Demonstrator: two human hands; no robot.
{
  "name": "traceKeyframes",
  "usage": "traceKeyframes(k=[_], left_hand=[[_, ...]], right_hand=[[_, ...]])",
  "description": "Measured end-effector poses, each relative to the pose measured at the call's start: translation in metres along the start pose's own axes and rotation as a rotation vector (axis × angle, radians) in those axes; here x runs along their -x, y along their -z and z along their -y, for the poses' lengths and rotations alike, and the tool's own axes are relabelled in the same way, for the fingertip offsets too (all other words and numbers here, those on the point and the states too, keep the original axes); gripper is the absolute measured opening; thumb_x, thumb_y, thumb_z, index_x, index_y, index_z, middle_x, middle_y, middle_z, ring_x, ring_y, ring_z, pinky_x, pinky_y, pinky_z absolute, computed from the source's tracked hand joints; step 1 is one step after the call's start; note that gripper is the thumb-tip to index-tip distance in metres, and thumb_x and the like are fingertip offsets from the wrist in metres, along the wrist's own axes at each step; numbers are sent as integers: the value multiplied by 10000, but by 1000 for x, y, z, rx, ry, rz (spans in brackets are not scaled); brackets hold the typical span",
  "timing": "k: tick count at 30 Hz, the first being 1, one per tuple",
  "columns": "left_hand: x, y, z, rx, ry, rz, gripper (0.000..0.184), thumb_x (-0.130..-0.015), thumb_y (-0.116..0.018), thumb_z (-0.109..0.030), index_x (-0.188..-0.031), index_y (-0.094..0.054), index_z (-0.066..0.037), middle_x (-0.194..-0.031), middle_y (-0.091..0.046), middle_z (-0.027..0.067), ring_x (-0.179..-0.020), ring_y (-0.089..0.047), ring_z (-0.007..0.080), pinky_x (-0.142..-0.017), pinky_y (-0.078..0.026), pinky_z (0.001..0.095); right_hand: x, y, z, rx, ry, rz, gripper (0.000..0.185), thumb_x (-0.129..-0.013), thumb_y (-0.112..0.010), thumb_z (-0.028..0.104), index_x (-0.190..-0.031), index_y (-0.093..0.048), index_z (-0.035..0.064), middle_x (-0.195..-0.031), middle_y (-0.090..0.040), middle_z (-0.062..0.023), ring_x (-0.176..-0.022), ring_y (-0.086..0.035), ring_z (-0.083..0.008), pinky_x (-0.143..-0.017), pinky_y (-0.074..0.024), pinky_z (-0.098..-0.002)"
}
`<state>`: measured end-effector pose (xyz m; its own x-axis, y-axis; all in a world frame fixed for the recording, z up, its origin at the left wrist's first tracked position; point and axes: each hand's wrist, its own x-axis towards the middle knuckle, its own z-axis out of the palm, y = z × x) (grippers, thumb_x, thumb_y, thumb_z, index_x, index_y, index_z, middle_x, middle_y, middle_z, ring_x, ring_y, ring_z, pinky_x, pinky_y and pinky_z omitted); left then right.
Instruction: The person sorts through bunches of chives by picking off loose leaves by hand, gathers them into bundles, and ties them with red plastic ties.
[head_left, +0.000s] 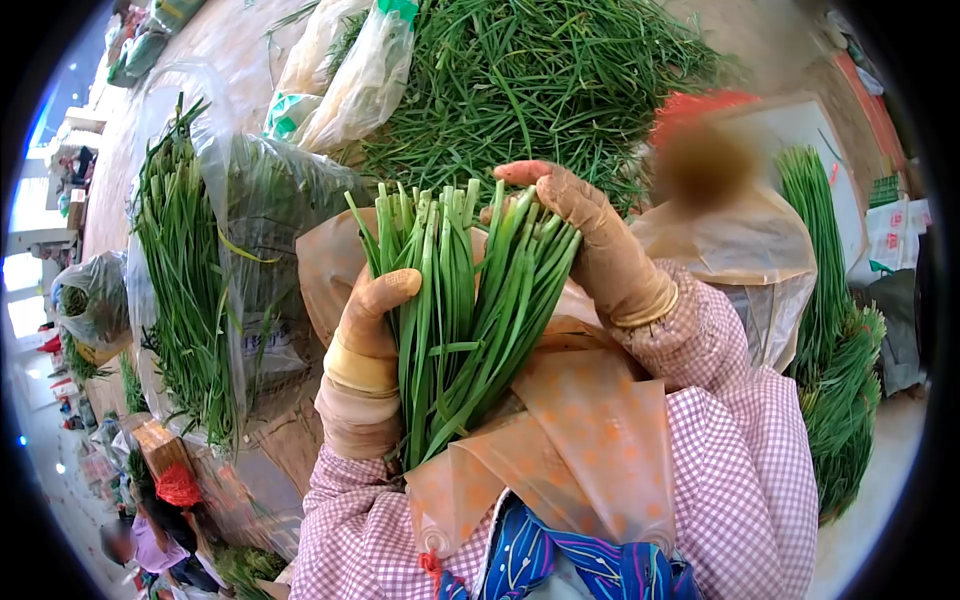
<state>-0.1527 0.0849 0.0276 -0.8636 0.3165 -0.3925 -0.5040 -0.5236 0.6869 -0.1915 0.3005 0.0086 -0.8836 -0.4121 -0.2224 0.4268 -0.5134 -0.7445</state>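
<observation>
Head view: bunch of green stalks held above lap, gripped by left hand on one side, clasped near cut ends by right hand. Long axis directed away from body; cut ends pointed outward, leaves toward lap. Greens dimly seen inside clear bag, left. Loose heap of greens spread beyond hands.

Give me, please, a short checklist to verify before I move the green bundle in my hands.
1. Left hand on the green bundle: ok, thumb lies across its side.
2. Right hand touching the bundle: ok, near the upper ends.
3. Upper ends level: not ok, they stand at different heights.
4. Bundle tied: cannot tell; no band shows, but part is hidden.
5. Loose green pile in view: ok, beyond the hands.
</observation>
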Motion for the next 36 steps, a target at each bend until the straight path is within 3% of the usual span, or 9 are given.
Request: traceKeyframes(k=[2, 11, 15, 18, 21, 25, 31, 33, 36], left_hand=[[0, -2, 2, 17, -12, -36, 760, -710, -652, -316, -1343, -413, 30, -1242, -553, 201, -1087, -580, 314, -971, -474, 405], [5, -26, 1, 87, -58, -167, 727, -692, -672, -300, -1308, -447, 13, -1174, -589, 182, -1036, -599, 289, -945, -485, 419], [3, -26, 3, 126, -107, -69, 732, -699, -666, -323, -1307, -441, 17, -1180, -576, 205, -1070, -580, 315, -966, -465, 442], [6, -38, -6, 104, -121, -107, 654, -690, -697, -350, -1227, -526, -18, -1042, -644, 141, -864, -643, 258, -791, -560, 355], [0, -36, -7, 29, -188, -39, 649, -688, -695, -347, -1224, -524, -23, -1033, -644, 134, -843, -647, 250, -773, -563, 356], [0, -16, -4, -18, -112, -15, 722, -687, -665, -377, -1262, -468, 13, -1089, -605, 169, -919, -612, 255, -849, -513, 365], [1, -18, -4, 25, -138, -34, 709, -685, -690, -349, -1276, -478, -20, -1072, -625, 129, -877, -630, 234, -787, -546, 353], [3, -24, -5, -23, -150, -75, 714, -691, -682, -339, -1289, -468, -13, -1130, -606, 142, -956, -618, 245, -853, -528, 371], [7, -22, -1, 37, -135, -125, 695, -705, -667, -286, -1302, -459, 2, -1178, -590, 156, -1018, -611, 255, -902, -510, 370]], right_hand=[[-5, -2, 11, 174, 41, 15, 298, -912, -616, 248, -1125, -613, 41, -903, -612, 28, -815, -547, -53, -765, -446, -214], [-22, 17, 25, 983, 425, 161, 98, -871, -677, 131, -922, -657, 50, -801, -625, -7, -764, -586, -104, -726, -489, -249], [-31, 56, 63, 428, 726, -465, 77, -901, -609, 92, -906, -617, 16, -778, -650, -54, -721, -632, -142, -641, -523, -269], [-31, 110, 67, 104, 750, -816, 136, -929, -576, 179, -932, -593, 44, -810, -647, -54, -756, -640, -170, -640, -515, -292], [-19, 120, 9, -22, 118, -401, 364, -939, -527, 418, -1060, -561, 76, -850, -642, -55, -828, -640, -225, -743, -516, -360], [21, 48, -50, -213, 5, 258, 855, -851, -651, 466, -1472, -205, 85, -1428, -394, -131, -1290, -413, -231, -1103, -297, -417], [9, 6, -29, -229, 24, 269, 881, -845, -686, 380, -1480, -151, 85, -1359, -449, -126, -1230, -471, -222, -1077, -333, -391], [4, -8, -25, -48, 33, 162, 988, -792, -686, 524, -1486, -129, 94, -1313, -486, -139, -1223, -485, -247, -1062, -359, -406], [-5, -27, -17, -67, 59, 76, 753, -840, -699, 282, -1422, -273, 67, -1147, -588, -84, -1052, -574, -168, -962, -440, -330]])
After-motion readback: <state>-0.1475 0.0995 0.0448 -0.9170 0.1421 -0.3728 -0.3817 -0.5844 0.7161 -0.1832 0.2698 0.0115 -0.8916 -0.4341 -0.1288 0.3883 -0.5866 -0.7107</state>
